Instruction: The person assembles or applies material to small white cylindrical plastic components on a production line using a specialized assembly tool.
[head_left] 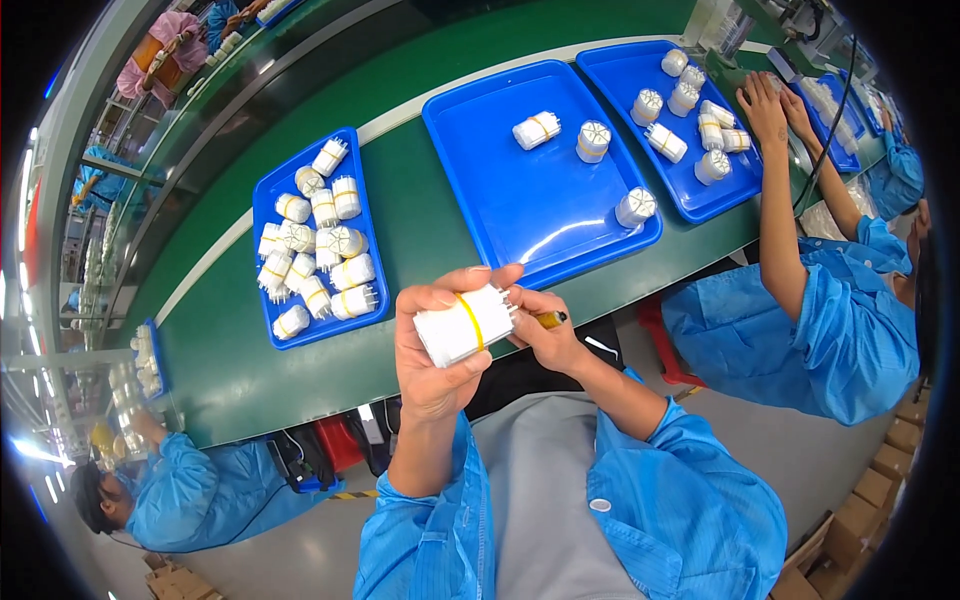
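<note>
- Above our lap, left hand (432, 350) grips a white bundle banded with yellow elastic (465, 325).
- At three o'clock, right hand (545, 330) pinches a yellow-tipped tool (551, 319); we judge careful tip alignment comes next.

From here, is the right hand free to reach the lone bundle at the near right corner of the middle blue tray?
Probably not right away: the right hand grips a yellow-tipped tool against the white bundle held by the left hand. The path to the tray bundle itself looks open.
</note>
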